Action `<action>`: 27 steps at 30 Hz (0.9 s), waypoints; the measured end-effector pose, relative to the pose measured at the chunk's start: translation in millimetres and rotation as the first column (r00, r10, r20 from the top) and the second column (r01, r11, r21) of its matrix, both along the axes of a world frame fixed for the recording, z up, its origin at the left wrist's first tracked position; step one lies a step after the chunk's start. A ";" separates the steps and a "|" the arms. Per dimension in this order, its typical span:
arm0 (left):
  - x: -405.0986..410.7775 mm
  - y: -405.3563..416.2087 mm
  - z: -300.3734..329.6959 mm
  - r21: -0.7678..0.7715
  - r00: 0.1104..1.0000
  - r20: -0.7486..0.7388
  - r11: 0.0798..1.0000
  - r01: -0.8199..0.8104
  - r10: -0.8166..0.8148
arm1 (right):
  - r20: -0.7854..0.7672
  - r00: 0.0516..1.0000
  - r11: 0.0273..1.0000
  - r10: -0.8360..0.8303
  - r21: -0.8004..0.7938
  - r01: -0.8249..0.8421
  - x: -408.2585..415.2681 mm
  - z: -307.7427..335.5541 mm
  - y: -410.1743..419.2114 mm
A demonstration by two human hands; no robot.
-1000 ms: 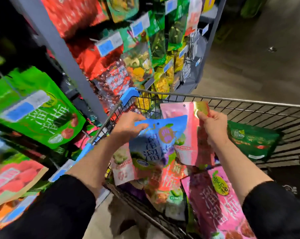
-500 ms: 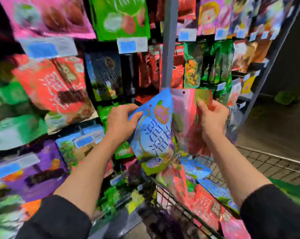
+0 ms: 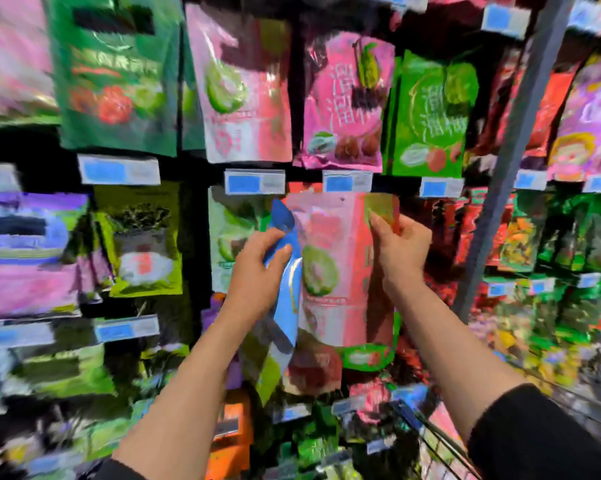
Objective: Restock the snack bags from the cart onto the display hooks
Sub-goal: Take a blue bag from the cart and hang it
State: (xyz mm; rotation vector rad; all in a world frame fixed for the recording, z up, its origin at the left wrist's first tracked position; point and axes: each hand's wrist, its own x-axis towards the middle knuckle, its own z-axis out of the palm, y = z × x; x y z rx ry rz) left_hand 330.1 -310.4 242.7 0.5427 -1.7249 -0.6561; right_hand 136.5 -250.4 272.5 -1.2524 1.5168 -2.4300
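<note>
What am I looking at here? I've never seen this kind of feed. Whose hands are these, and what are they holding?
There is no machine: a person wears a camera on the head, looking forward and down at both hands. The left hand grips a blue bag; the right hand pinches the top corner of a pink bag. Behind hangs a display of snack bags with price tags. The cart shows at the lower right. The picture is blurred.
</note>
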 end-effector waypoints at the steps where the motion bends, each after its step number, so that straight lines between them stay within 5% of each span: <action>1: 12.0 -1.6 3.4 -0.011 1.000 -0.016 1.000 0.011 -0.011 | -0.015 1.000 1.000 0.005 -0.004 -0.005 8.1 8.4 -9.4; 4: 43.0 -6.3 13.3 0.009 0.997 -0.061 0.999 0.051 -0.050 | -0.049 0.998 0.999 -0.031 -0.025 0.030 27.3 37.7 -33.5; 13: 81.5 -3.6 82.5 -0.128 0.972 -0.178 0.983 0.132 -0.153 | 0.034 0.980 0.967 0.198 -0.168 -0.190 75.0 178.5 -78.7; 27: 78.0 -27.3 136.8 -0.091 0.913 -0.287 0.957 0.274 -0.289 | 0.280 0.943 0.980 0.181 0.029 -0.197 94.8 274.1 -161.8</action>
